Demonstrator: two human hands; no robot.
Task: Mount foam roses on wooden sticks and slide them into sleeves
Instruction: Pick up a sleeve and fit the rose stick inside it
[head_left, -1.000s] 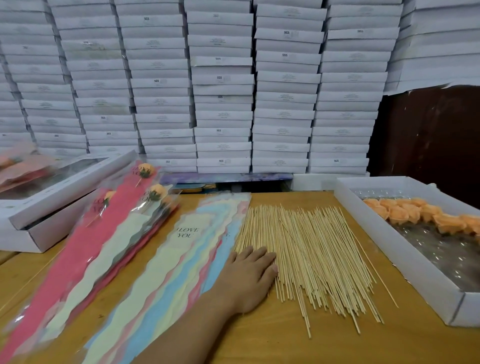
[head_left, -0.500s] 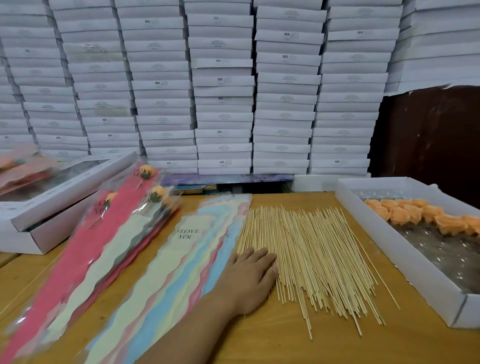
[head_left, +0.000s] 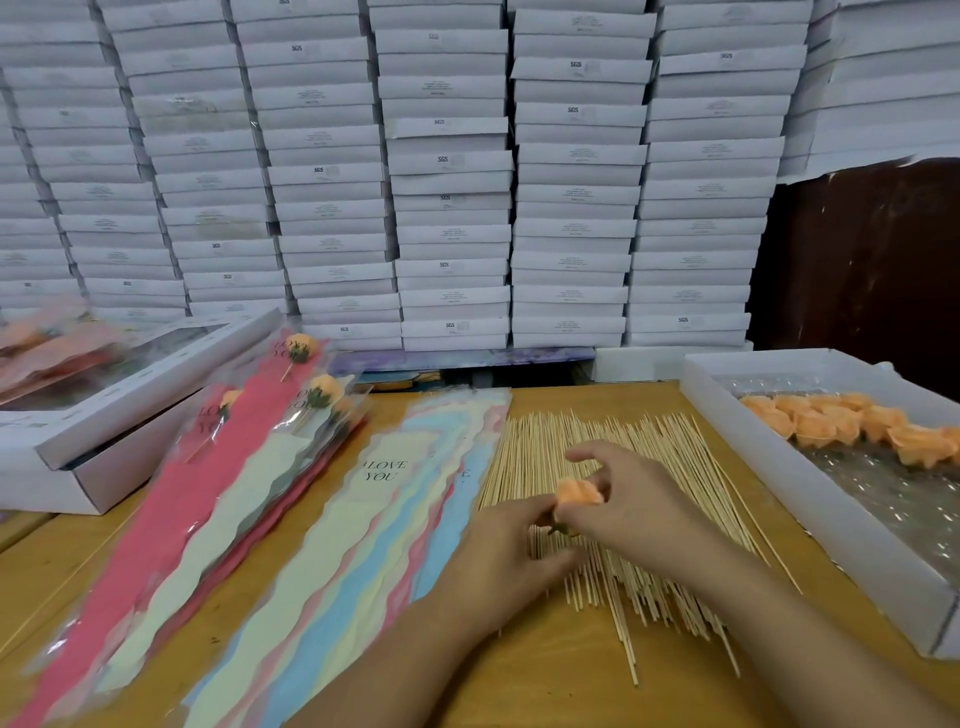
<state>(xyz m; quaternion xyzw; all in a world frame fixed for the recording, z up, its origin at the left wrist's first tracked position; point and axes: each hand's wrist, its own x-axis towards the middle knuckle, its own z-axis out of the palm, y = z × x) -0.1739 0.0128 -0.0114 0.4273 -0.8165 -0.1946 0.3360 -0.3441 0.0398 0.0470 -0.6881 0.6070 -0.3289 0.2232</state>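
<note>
Over the pile of wooden sticks (head_left: 597, 499), seen from the head camera, an orange foam rose (head_left: 579, 492) is pinched by the right hand (head_left: 631, 506). Its green base is pinched by the left hand (head_left: 511, 558). Squeezed too hard, the soft rose could be squashed or torn.

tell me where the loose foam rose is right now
In the head view the orange foam rose sits low and centre-right, pinched between the left hand and right hand just above the wooden sticks, right of the empty sleeves.
</note>
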